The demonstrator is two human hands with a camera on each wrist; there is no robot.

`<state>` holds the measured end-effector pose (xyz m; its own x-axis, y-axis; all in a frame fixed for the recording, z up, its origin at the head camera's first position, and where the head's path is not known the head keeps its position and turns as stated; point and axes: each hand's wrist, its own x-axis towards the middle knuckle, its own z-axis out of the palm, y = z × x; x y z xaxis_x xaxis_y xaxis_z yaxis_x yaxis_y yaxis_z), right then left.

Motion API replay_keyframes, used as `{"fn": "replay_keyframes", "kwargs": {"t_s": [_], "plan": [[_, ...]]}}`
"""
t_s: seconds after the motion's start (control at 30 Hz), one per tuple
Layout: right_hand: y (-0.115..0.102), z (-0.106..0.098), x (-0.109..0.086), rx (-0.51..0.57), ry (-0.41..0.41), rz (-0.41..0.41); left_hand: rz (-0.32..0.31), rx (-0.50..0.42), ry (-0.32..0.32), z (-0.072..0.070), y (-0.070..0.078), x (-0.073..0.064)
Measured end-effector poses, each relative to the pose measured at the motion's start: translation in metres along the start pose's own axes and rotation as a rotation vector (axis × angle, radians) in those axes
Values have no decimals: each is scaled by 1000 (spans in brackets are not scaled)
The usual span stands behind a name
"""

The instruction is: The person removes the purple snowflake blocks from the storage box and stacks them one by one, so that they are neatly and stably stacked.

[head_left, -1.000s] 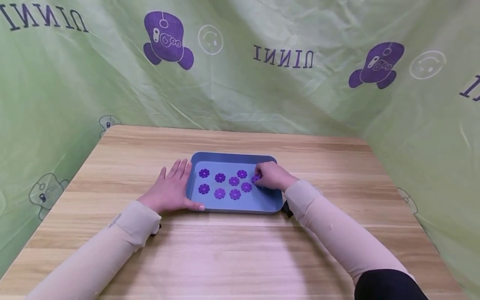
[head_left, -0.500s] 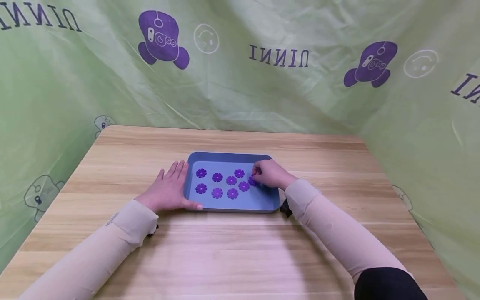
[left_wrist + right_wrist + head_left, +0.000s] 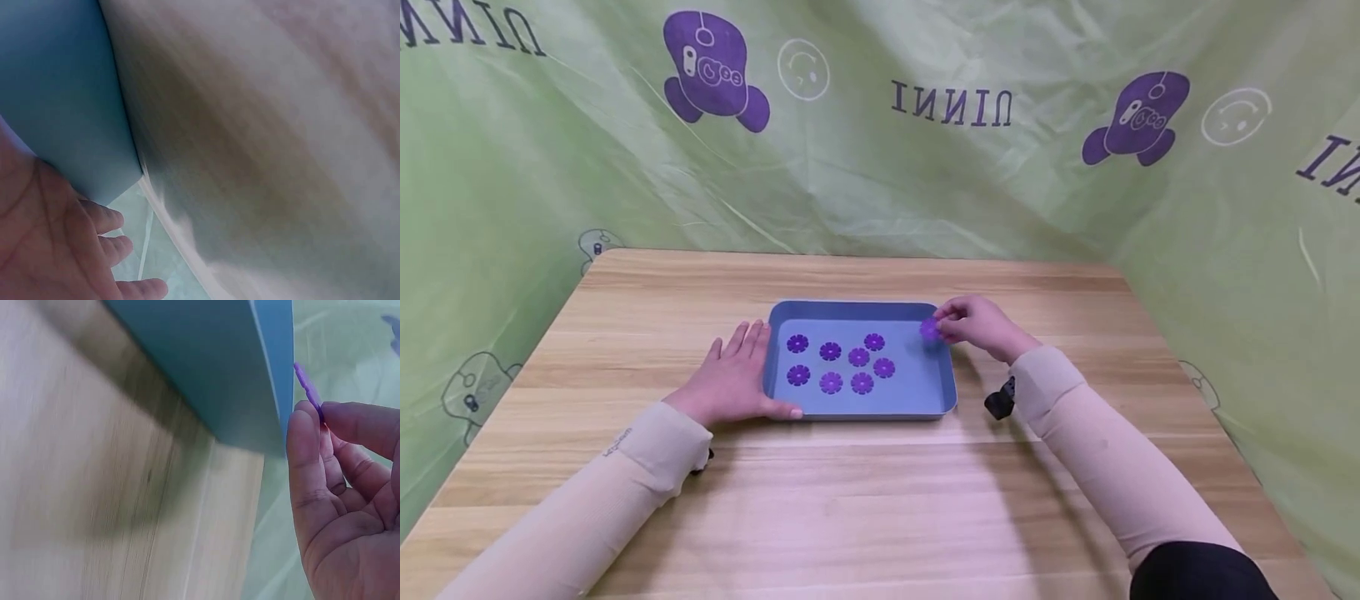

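From the head view I look forward and down across the counter (image 3: 850, 500) to the green cloth (image 3: 835, 200). My wrist views sit close in, one facing out along the left hand (image 3: 730, 387), the other along the right hand (image 3: 987, 327); both share the blue tray (image 3: 912, 392) with the head view.

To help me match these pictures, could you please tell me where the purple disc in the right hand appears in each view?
Head: purple disc right of centre, pinched by the right hand.
Left wrist: not in it.
Right wrist: upper right, nearly edge-on.
Landmark in all three: blue tray.
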<state>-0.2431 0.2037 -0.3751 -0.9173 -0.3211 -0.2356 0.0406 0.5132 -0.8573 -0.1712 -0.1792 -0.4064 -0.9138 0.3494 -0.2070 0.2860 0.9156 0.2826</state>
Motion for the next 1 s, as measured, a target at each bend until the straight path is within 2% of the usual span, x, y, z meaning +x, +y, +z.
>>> {"fn": "replay_keyframes", "kwargs": {"t_s": [0.17,0.3,0.63,1.0], "plan": [[14,-17,-2,76,38,23,-6,-5,-6,-2,-1,-1],[26,-27,-3,90,56,67,-13,-4,-9,-6,-4,-2],[51,-38,-7,85,7,167,-9,-15,-34,-10,-13,-4],[67,-49,-9,198,-20,225,-14,-38,-30,-6,-16,-3]]}}
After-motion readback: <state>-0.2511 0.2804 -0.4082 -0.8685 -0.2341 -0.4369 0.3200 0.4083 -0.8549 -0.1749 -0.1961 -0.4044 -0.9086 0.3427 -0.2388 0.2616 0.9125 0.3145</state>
